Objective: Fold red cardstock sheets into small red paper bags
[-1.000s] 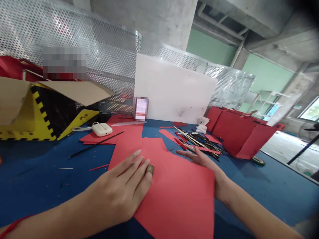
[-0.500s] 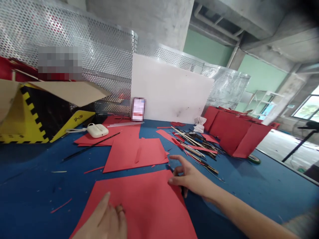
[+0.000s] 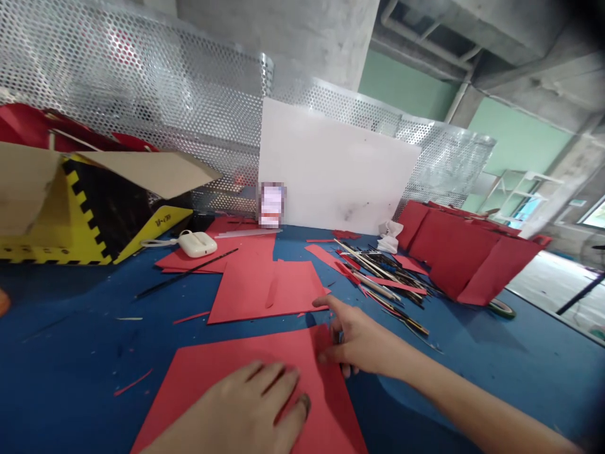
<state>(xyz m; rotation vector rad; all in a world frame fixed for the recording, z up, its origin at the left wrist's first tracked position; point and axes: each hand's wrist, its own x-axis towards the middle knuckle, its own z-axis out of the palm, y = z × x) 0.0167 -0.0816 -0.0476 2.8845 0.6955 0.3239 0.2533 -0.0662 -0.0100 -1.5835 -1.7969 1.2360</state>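
Note:
A sheet of red paper (image 3: 208,378) lies on the blue table in front of me. My left hand (image 3: 250,403) rests flat over its middle, fingers somewhat spread, a ring on one finger. At the sheet's far right corner, my right hand (image 3: 350,334) has its thumb on top and its other fingers curled by the edge, seeming to hold it there. The right index finger points out toward a second red sheet (image 3: 255,290) just beyond, which bears a narrow red strip (image 3: 273,287). The undersides of the right fingers are partly hidden.
Thin sticks (image 3: 387,277) and red scraps are heaped at the right, before red paper bags (image 3: 458,252) and a tape roll (image 3: 501,308). At left are a white earphone case (image 3: 197,244), a black stick (image 3: 184,274) and a yellow-black box (image 3: 94,214). A phone (image 3: 271,205) leans against a white board (image 3: 335,164).
My left hand has slid to the right and forward across the red sheet, its fingers spreading. The right hand stays at the corner. The view has turned slightly left.

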